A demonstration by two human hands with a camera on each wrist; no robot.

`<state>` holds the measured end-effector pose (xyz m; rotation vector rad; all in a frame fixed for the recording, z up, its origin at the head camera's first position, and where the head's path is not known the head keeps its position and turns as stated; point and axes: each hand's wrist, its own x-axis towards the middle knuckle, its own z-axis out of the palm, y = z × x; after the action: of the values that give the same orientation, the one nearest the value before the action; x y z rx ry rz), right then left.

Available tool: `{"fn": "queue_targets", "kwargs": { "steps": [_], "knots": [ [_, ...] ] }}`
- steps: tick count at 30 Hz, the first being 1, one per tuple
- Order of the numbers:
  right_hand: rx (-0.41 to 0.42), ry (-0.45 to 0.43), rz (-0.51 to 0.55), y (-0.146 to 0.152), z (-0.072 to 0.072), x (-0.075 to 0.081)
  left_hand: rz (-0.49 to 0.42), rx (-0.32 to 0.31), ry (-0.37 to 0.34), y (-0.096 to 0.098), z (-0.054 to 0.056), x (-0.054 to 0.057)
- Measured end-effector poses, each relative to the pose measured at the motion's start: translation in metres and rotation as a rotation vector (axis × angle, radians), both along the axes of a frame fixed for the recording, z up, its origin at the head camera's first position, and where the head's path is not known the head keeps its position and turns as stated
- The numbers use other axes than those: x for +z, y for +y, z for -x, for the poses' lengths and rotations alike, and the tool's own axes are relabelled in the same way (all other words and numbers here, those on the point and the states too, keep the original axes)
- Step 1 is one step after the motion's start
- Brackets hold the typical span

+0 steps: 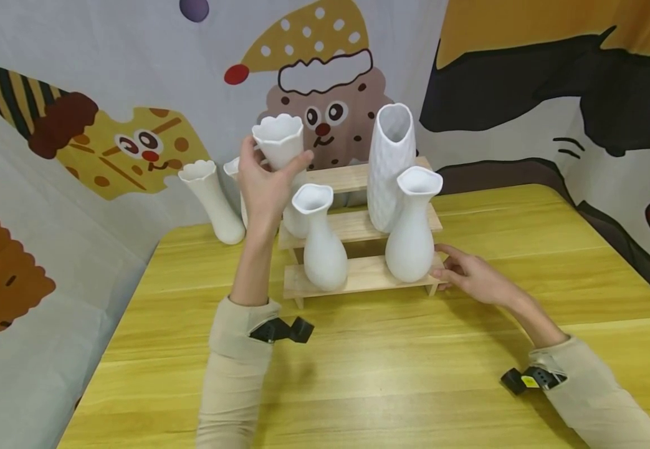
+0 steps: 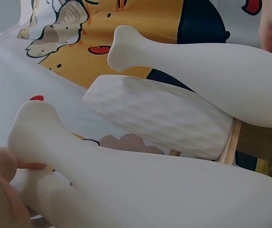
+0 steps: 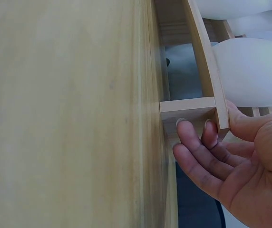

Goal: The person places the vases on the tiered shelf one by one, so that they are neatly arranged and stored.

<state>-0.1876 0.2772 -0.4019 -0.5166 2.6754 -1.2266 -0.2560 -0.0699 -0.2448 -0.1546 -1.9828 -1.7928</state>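
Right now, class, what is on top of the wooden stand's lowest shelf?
A white, wavy-rimmed left vase and a matching right vase. The shelf directly under their bases is covered.

Cartoon-printed backdrop (image 1: 151, 68) behind yellow table (image 1: 381, 368)

A hand could slide low over the near part of the yellow wood-grain table (image 1: 392, 368) to the pale wooden stepped stand (image 1: 365, 274), then between the smooth white bulbous vase at left (image 1: 326, 259) and its right-hand twin (image 1: 410, 249). Beyond, the tall textured white vase (image 1: 387, 178) narrows that gap. The left hand (image 1: 265, 184), gripping a white scalloped-rim vase (image 1: 280, 146), obstructs the far left; the right hand (image 1: 473, 277) blocks the stand's right end.
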Motion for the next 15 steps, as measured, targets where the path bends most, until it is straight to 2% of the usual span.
{"fn": "queue_targets", "kwargs": {
  "steps": [10, 15],
  "knots": [
    [0.002, 0.013, -0.015, -0.0001, -0.0004, 0.0008, 0.039, -0.021, -0.013, 0.0039, 0.0019, 0.0009],
    [0.002, 0.003, -0.013, -0.0001, -0.0005, 0.0009, 0.053, -0.038, -0.063, 0.0048, 0.0024, 0.0031]
  ]
}}
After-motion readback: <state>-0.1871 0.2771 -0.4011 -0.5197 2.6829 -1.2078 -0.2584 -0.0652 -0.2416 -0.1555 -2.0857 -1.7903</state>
